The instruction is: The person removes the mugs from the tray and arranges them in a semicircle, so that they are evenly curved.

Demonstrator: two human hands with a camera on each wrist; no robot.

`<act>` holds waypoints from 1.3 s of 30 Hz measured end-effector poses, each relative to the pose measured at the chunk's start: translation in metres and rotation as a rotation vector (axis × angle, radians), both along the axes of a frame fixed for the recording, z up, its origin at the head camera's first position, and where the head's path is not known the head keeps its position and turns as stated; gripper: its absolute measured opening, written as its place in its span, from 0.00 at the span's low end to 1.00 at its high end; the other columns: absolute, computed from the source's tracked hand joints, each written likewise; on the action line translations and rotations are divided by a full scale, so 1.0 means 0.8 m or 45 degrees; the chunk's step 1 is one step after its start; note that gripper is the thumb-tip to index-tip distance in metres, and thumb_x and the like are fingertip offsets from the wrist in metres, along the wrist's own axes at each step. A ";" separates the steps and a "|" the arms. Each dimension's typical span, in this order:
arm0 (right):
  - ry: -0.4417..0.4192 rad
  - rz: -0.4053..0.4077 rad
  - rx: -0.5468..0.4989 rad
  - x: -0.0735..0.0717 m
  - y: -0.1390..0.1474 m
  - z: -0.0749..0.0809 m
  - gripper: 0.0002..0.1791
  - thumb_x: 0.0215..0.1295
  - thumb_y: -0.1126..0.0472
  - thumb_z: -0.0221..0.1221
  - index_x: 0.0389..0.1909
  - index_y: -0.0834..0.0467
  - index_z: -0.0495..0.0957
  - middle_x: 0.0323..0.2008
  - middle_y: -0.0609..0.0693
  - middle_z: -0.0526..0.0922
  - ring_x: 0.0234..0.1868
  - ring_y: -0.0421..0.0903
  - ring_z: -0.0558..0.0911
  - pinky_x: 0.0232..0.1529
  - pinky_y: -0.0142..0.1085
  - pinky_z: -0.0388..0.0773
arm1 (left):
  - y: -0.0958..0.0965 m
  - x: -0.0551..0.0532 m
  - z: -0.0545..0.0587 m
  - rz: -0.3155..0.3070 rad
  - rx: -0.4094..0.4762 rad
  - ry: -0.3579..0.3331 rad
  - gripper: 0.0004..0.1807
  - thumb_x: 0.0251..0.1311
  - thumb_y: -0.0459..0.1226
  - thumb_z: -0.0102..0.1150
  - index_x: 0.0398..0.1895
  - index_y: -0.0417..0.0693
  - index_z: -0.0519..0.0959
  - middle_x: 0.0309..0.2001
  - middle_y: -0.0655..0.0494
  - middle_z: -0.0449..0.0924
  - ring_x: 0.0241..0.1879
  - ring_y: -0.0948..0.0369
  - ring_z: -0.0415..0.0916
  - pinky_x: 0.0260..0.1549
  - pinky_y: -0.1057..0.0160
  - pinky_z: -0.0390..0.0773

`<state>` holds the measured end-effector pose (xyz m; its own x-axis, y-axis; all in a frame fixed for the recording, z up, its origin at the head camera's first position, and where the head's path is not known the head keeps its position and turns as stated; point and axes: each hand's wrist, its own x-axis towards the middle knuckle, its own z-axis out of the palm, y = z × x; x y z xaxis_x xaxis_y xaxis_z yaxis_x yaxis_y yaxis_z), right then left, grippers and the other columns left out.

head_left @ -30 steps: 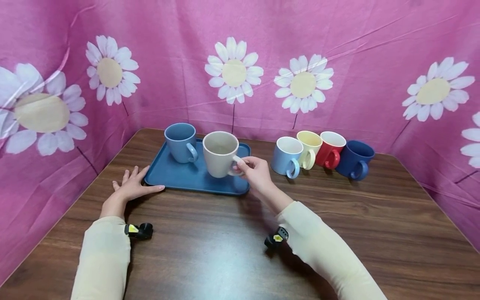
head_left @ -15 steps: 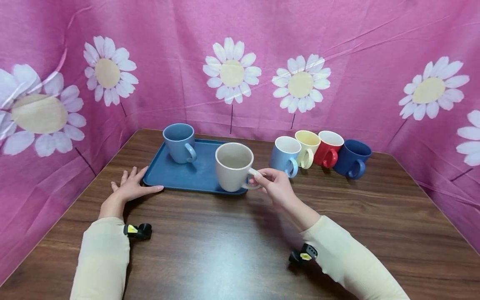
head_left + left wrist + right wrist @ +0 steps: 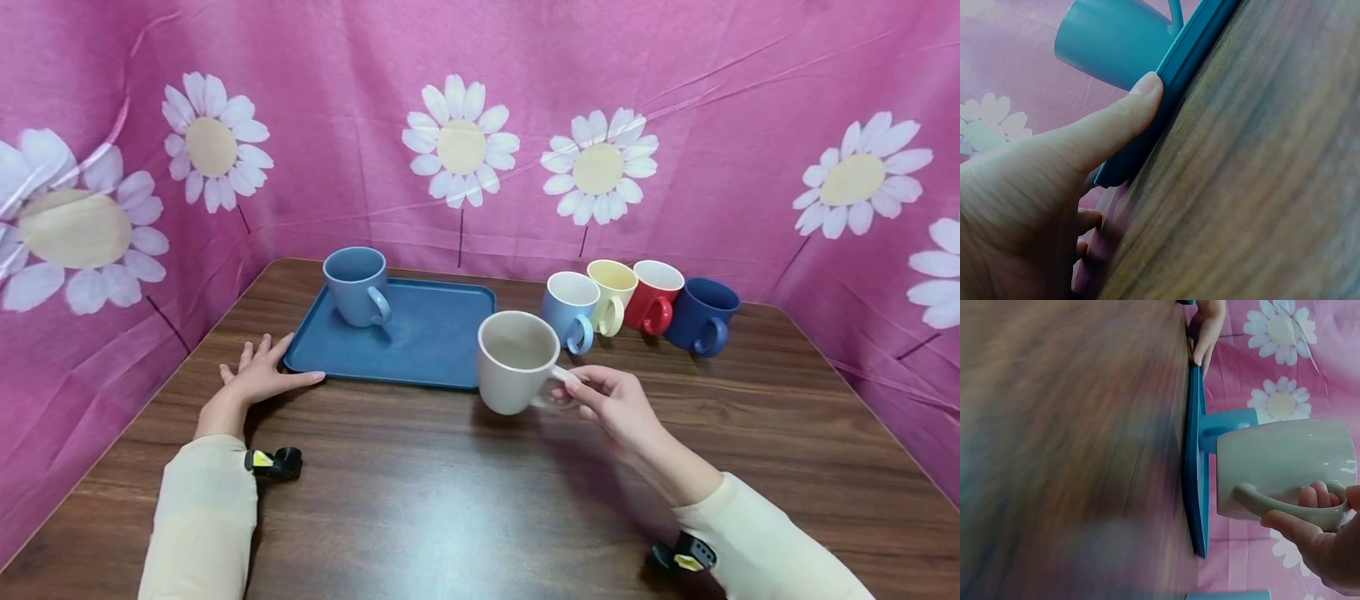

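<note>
My right hand (image 3: 618,408) grips the handle of a beige mug (image 3: 517,367), fingers through the loop and thumb on its outside. The mug is upright above the wooden table, just off the tray's front right corner. In the right wrist view the beige mug (image 3: 1285,465) is raised off the tabletop. A blue rectangular tray (image 3: 427,350) lies at the back left, with a grey-blue mug (image 3: 356,287) standing upright on its left part. My left hand (image 3: 258,375) rests at the tray's front left corner, fingers spread. In the left wrist view its thumb (image 3: 1129,112) touches the tray's edge.
At the back right stands a row of mugs: light blue (image 3: 566,304), pale yellow (image 3: 611,287), red (image 3: 652,296) and dark blue (image 3: 701,312), handles toward me. A pink curtain (image 3: 345,167) with white daisies hangs behind and beside the wooden table (image 3: 405,475).
My right hand has carried the beige mug from over the tray to the right and toward me, past the tray's edge. The left hand has stayed at the tray's corner.
</note>
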<state>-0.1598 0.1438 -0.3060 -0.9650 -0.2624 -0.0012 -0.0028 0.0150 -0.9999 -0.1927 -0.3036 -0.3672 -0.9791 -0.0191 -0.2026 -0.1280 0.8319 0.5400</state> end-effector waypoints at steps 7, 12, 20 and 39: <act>0.034 0.034 -0.132 0.016 0.041 -0.007 0.07 0.60 0.70 0.50 0.32 0.63 0.78 0.26 0.52 0.80 0.31 0.43 0.79 0.34 0.36 0.76 | 0.000 0.001 -0.002 -0.008 -0.008 0.001 0.56 0.42 0.63 0.53 0.66 0.45 0.38 0.61 0.28 0.26 0.57 0.35 0.17 0.39 0.31 0.19; 0.083 0.081 -0.296 0.026 0.074 -0.012 0.13 0.60 0.74 0.46 0.32 0.61 0.79 0.27 0.54 0.81 0.32 0.44 0.80 0.34 0.37 0.76 | 0.001 0.000 -0.003 -0.011 0.002 -0.001 0.56 0.42 0.62 0.54 0.66 0.45 0.38 0.61 0.28 0.26 0.57 0.35 0.17 0.39 0.31 0.19; 0.179 0.033 -0.381 0.040 0.129 -0.021 0.15 0.60 0.77 0.44 0.35 0.64 0.79 0.29 0.56 0.81 0.33 0.44 0.80 0.33 0.36 0.76 | -0.001 -0.001 -0.005 -0.008 -0.020 0.016 0.56 0.42 0.63 0.54 0.66 0.44 0.39 0.61 0.28 0.27 0.57 0.34 0.17 0.39 0.31 0.20; 0.118 -0.250 -0.595 0.016 0.282 -0.085 0.15 0.61 0.77 0.42 0.34 0.67 0.79 0.28 0.60 0.81 0.33 0.49 0.80 0.31 0.40 0.76 | -0.002 0.000 -0.004 -0.028 -0.010 0.024 0.55 0.43 0.62 0.54 0.66 0.46 0.37 0.61 0.29 0.26 0.56 0.35 0.16 0.39 0.30 0.20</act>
